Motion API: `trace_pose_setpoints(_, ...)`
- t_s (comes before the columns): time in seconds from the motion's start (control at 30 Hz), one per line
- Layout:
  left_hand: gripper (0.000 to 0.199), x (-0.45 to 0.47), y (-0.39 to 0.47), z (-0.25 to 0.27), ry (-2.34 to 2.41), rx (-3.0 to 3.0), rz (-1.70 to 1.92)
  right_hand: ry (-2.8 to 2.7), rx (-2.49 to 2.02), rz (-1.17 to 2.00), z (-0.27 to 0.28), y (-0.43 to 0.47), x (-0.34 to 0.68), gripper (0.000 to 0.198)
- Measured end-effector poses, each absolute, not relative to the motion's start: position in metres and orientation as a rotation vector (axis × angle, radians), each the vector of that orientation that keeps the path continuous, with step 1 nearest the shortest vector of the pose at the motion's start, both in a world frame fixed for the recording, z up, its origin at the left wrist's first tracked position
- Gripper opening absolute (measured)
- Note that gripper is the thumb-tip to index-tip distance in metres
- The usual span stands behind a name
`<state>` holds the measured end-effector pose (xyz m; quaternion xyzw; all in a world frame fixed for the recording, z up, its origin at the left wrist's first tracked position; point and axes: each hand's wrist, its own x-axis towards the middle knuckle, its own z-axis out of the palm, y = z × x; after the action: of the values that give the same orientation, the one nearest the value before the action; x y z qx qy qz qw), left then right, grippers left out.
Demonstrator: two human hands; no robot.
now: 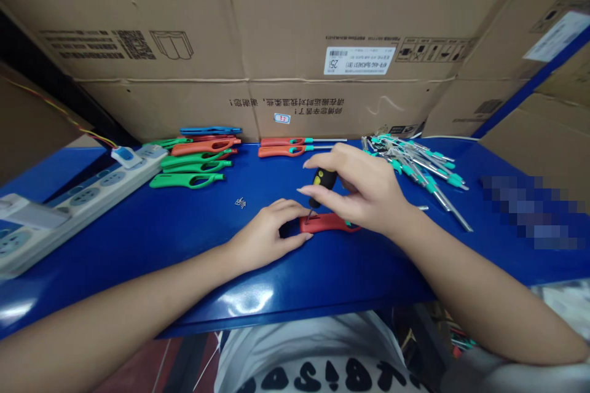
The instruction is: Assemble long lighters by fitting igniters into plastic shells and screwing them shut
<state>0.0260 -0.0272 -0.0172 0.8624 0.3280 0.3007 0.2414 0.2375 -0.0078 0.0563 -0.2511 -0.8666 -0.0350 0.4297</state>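
A red lighter (328, 222) with a long handle lies flat on the blue table, partly hidden under my right hand. My left hand (270, 234) pinches its left end between thumb and fingers. In my right hand (357, 187) is a small black and yellow screwdriver (324, 182), held tilted with its tip down on the lighter's left end. To the left of my left hand lies a little pile of screws (240, 202). Two orange-red lighters (281, 151) with metal tubes rest behind my hands.
Green, orange and blue lighter handles (196, 163) are stacked at the back left, beside a white power strip (99, 196). Several metal tubes with teal ends (419, 169) lie heaped at the back right. A cardboard wall (184, 98) stands along the rear edge.
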Motion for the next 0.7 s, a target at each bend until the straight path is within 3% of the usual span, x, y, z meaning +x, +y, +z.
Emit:
trace_pose_setpoints(0.1, 0.03, 0.0259, -0.027, -0.017, 0.896, 2.362, 0.826, -2.178, -0.617, -0.138, 0.0556, -0.0097, 0.2379, 0.031)
trace_pose_setpoints(0.3, 0.029, 0.0266, -0.0277, -0.013, 0.897, 2.354, 0.794, -2.206, -0.543, 0.305, 0.0599, -0.0118, 0.2352, 0.04)
trace_pose_setpoints(0.47, 0.029, 0.0259, -0.0272, -0.017, 0.889, 2.363, 0.83, -2.188, -0.578, -0.011, 0.0583, -0.0084, 0.2375, 0.025)
trace_pose_setpoints(0.57, 0.03, 0.0255, -0.0269, -0.0186, 0.89, 2.372, 0.842, -2.164, -0.598, -0.209, 0.0561, -0.0083, 0.2394, 0.03)
trace_pose_setpoints(0.7, 0.029, 0.0258, -0.0272, -0.0162, 0.889, 2.367, 0.821, -2.185, -0.563, 0.063, 0.0569, -0.0121, 0.2375, 0.034)
